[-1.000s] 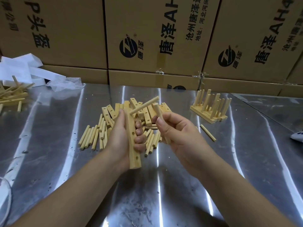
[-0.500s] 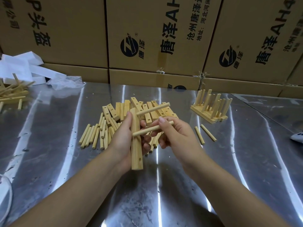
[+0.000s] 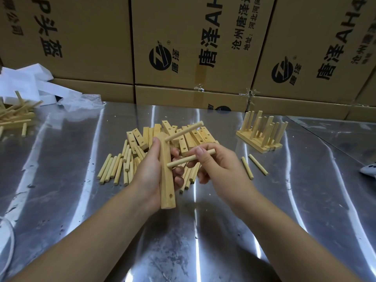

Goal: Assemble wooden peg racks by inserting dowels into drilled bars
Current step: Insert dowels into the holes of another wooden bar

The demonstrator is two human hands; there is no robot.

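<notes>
My left hand (image 3: 149,171) grips a drilled wooden bar (image 3: 166,180) held upright above the table. One dowel (image 3: 184,131) sticks out of the bar's top hole toward the right. My right hand (image 3: 219,169) pinches a second dowel (image 3: 190,158) whose left end meets the bar's middle. An open hole shows near the bar's lower end. Behind the hands lies a heap of drilled bars (image 3: 191,135), and loose dowels (image 3: 116,166) lie to its left.
Finished peg racks (image 3: 262,133) stand at the back right, with two stray dowels (image 3: 254,164) in front of them. More wooden pieces (image 3: 15,117) and white wrapping (image 3: 26,84) sit at the far left. Cardboard boxes (image 3: 183,47) wall off the back of the metal table (image 3: 203,241).
My right hand turned a second dowel from upright to level and brought its end against the bar's middle. The bar with its top dowel stayed in my left hand.
</notes>
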